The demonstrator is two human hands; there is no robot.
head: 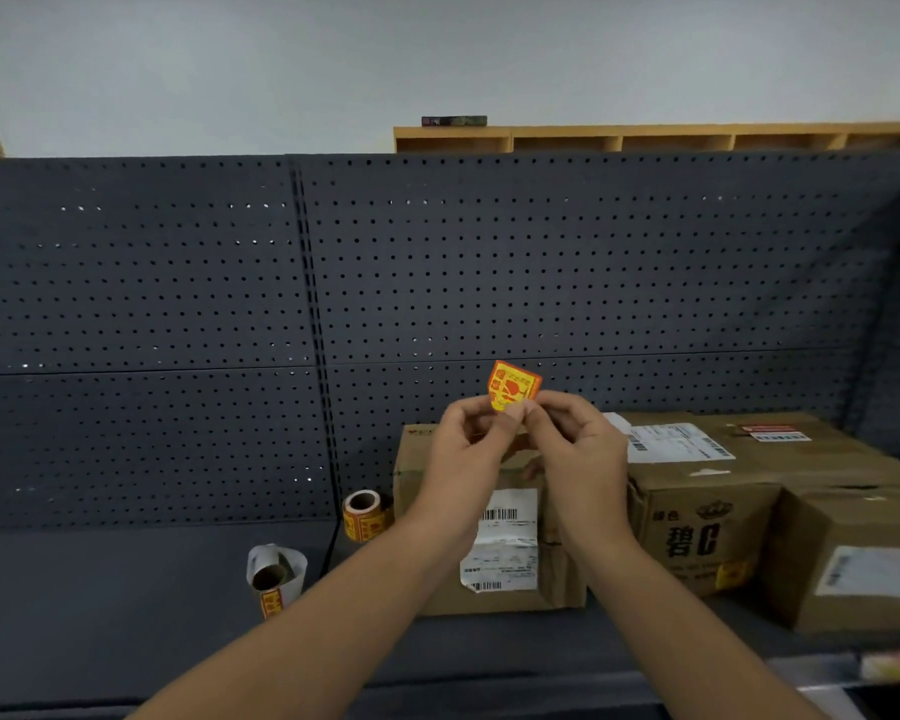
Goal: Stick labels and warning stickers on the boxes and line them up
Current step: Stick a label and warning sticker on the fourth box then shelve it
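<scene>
A dark pegboard (141, 314) fills the wall ahead of me, and below it runs a dark shelf (100, 605). On the shelf's right part stand three cardboard boxes in a row: the big box (707, 527) with black print on its front and a white label on top, the near box (853, 553) at the far right with a pale label on its front, and the left box (510, 574), straight ahead of me, with a white barcode label (501, 543) on its front. Just left of that box a sticker roll (366, 514) lies on its side, and nearer to me, apart from it, a second roll (274, 576) stands with loose white backing curling round it. I hold both hands up above the left box: my left hand (466, 444) and right hand (580, 449) pinch the lower edge of one orange-and-yellow warning sticker (513, 389) between thumbs and fingertips, in the air before the pegboard.
</scene>
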